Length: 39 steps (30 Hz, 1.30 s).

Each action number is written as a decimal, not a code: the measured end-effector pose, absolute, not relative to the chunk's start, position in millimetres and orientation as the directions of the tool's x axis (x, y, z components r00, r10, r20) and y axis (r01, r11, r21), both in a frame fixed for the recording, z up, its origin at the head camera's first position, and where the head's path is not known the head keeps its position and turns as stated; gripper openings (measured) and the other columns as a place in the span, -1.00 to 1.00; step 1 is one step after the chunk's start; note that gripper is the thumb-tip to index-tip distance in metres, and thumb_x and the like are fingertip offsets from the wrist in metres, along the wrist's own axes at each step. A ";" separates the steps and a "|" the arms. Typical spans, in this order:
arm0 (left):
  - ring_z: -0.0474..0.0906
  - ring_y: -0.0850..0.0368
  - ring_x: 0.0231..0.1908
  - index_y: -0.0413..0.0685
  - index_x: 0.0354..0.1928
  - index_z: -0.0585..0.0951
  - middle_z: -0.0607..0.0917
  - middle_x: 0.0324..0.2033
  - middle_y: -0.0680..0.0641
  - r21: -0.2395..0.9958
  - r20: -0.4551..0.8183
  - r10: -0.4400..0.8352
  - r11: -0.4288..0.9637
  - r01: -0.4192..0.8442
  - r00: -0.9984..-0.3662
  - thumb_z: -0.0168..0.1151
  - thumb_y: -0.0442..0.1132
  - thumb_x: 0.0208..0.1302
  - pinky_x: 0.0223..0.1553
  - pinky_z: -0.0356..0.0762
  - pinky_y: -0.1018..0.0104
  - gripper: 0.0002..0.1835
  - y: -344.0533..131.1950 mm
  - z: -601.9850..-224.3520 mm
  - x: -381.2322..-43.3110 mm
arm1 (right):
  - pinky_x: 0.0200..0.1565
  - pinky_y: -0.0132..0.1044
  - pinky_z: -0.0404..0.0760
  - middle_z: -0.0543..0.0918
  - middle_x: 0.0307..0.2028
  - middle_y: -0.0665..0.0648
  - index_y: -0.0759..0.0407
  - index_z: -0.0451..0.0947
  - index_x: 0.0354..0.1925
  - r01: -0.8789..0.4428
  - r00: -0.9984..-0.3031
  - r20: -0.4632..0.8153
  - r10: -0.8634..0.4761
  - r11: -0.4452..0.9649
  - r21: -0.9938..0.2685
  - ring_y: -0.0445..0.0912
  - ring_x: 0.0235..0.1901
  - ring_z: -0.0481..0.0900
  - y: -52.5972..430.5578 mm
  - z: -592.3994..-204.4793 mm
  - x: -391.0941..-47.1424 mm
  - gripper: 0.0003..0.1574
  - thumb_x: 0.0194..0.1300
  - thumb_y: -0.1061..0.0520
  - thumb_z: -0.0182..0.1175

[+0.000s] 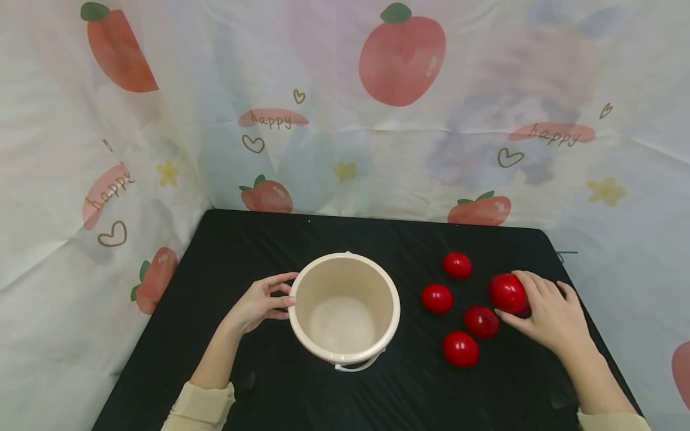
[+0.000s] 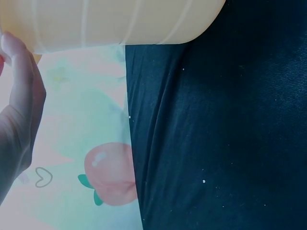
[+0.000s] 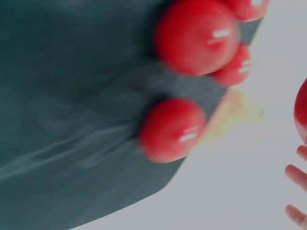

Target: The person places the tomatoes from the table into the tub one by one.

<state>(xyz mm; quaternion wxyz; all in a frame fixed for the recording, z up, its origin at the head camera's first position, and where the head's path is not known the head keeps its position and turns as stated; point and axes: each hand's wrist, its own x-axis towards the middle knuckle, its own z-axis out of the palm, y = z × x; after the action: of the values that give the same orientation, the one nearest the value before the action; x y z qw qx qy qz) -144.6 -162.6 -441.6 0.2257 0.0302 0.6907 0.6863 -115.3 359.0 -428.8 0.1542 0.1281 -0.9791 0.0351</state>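
Observation:
My left hand holds the left rim of a cream plastic bucket, which stands upright with its inside bare. Its ribbed side shows in the left wrist view, with my fingers against it. At the right of the table, my right hand grips a shiny red ball, thumb at the near side and fingers over the far side. Several more red balls lie between that hand and the bucket, among them one ball at the back and one nearest me. In the right wrist view the held ball is mostly cut off.
A black cloth covers the table. The bucket's white handle hangs down on its near side. Behind and to the left hangs a pale curtain printed with fruit, hearts and lettering. The right table edge runs close beside my right forearm.

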 end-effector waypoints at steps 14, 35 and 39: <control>0.62 0.14 -0.38 -0.25 0.27 0.27 0.53 -0.33 -0.07 0.966 -0.257 0.363 0.075 -0.247 -0.896 0.23 -0.42 0.13 -0.30 0.65 0.14 -0.37 -163.2 -439.6 -144.5 | 0.12 0.17 0.24 0.44 0.07 0.22 0.18 0.30 0.17 -0.554 -0.724 0.456 -0.518 0.830 0.064 0.14 -0.01 0.42 246.1 -386.2 -166.3 -0.03 0.01 -0.47 0.00; 0.61 0.12 -0.38 -0.22 0.26 0.30 0.53 -0.32 -0.09 0.962 -0.274 0.339 0.103 -0.254 -0.900 0.31 -0.34 0.09 -0.29 0.65 0.13 -0.34 -162.4 -437.9 -144.7 | 0.04 -0.05 0.37 0.46 0.06 0.09 0.07 0.34 0.15 -0.797 -0.526 0.321 -0.787 0.589 0.138 -0.01 0.04 0.38 116.2 -414.7 -169.1 -0.08 -0.14 -0.29 0.29; 0.60 0.12 -0.38 -0.23 0.26 0.30 0.53 -0.32 -0.11 0.963 -0.270 0.340 0.104 -0.249 -0.901 0.30 -0.34 0.09 -0.28 0.65 0.12 -0.34 -162.7 -437.8 -144.1 | 0.06 -0.09 0.37 0.48 0.02 0.06 0.05 0.35 0.14 -0.815 -0.509 0.282 -0.813 0.561 0.147 -0.04 0.03 0.39 102.3 -425.1 -171.0 -0.10 -0.15 -0.30 0.30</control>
<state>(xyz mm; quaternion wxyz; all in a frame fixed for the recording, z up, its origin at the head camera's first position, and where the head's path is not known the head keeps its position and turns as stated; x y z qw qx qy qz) -144.1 -162.7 -437.8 0.2204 0.0322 0.7094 0.6687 -171.0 102.3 -425.1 0.1609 0.4686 -0.8687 0.0023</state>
